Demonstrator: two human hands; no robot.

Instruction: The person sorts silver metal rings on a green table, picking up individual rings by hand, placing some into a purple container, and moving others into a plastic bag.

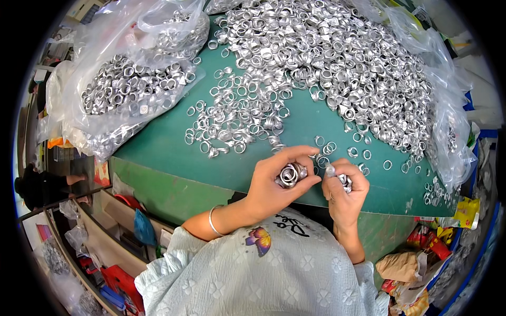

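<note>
Close to the table's near edge, my left hand (279, 176) curls around several silver rings (291, 174) stacked together, their round openings facing up. Beside it, my right hand (345, 192) is closed on more silver rings (345, 181), with one ring pinched between thumb and forefinger. A small gap separates the two hands, and a few loose rings (322, 160) lie on the green tabletop just beyond them. A smaller spread of rings (237, 113) lies ahead of my left hand. Part of what my right fingers hold is hidden.
A large heap of rings (337, 58) covers the far middle and right of the green table (174, 142). Clear plastic bags with rings (134, 79) stand at the left; another plastic bag (448, 110) lies right. Packages (429, 242) and a paper bag (400, 267) sit below the right edge.
</note>
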